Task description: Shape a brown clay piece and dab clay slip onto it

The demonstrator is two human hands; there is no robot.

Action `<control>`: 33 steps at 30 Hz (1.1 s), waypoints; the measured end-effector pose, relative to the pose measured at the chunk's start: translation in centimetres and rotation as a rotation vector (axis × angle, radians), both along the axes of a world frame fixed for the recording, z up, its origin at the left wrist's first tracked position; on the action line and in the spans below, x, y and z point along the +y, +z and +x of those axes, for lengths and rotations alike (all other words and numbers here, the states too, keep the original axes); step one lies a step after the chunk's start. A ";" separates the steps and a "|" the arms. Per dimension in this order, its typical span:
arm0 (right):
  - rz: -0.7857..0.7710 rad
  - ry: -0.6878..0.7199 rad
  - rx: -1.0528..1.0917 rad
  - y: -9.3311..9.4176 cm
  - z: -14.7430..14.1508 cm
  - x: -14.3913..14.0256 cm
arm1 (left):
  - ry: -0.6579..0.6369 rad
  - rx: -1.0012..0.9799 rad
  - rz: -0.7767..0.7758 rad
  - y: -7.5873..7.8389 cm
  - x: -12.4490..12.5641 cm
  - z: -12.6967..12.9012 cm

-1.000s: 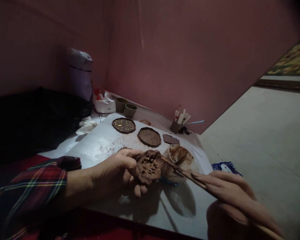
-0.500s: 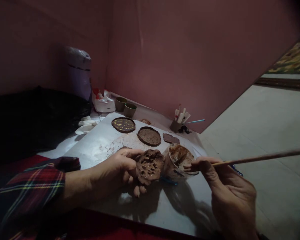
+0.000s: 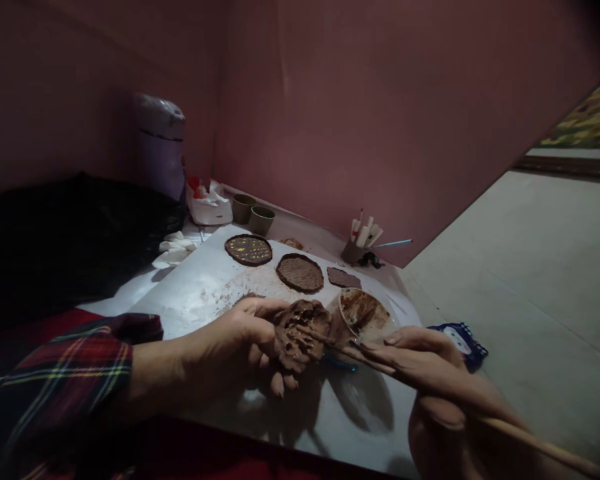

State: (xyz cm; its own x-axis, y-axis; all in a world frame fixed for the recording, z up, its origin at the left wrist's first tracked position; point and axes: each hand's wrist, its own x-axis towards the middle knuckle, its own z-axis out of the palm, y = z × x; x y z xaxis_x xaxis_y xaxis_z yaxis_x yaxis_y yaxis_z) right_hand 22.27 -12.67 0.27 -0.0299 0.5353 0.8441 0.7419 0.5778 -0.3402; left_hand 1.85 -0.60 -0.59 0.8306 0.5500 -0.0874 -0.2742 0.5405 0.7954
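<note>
My left hand (image 3: 260, 333) grips a lump of wet brown clay (image 3: 300, 353), its face full of pits and turned up toward me. In my right hand (image 3: 440, 380) is a long wooden paintbrush (image 3: 540, 443), held between thumb and fingers. The brush's tip end touches the pitted face of the clay; the bristles are hard to make out. Just behind the clay and the brush stands a cup (image 3: 365, 313), tilted in view, its inside smeared brown. A small blue object (image 3: 341, 363) lies partly hidden beneath the brush.
On the white sheet (image 3: 190, 293) lie a yellow-speckled brown disc (image 3: 249, 249), a plain brown disc (image 3: 300, 273) and a small brown slab (image 3: 344, 278). Behind are two pots (image 3: 262, 221) and a holder of tools (image 3: 353, 251). A blue packet (image 3: 463, 347) is at the right.
My right hand has turned and brought the brush from the cup's rim leftward onto the clay. My left hand holds the clay almost in place. The blue packet is now uncovered.
</note>
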 end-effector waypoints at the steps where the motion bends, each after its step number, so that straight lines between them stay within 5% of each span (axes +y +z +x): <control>1: -0.045 0.060 -0.018 0.8 -0.7 0.9 | 0.001 0.003 -0.004 0.0 0.0 0.0; 11: -0.080 0.182 0.005 0.6 -0.9 2.0 | 0.002 0.023 -0.019 0.3 -0.1 -0.1; 33: -0.061 0.158 -0.012 0.6 -0.7 1.6 | 0.006 0.024 -0.011 0.2 0.0 0.0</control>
State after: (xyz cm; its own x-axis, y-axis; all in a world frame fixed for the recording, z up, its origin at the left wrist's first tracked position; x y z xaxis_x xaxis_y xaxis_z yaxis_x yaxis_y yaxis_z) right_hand 21.54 -11.10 0.84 -0.1275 0.5732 0.8095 0.6478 0.6661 -0.3697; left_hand 1.88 -0.63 -0.43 0.8250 0.5535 -0.1137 -0.2579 0.5479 0.7958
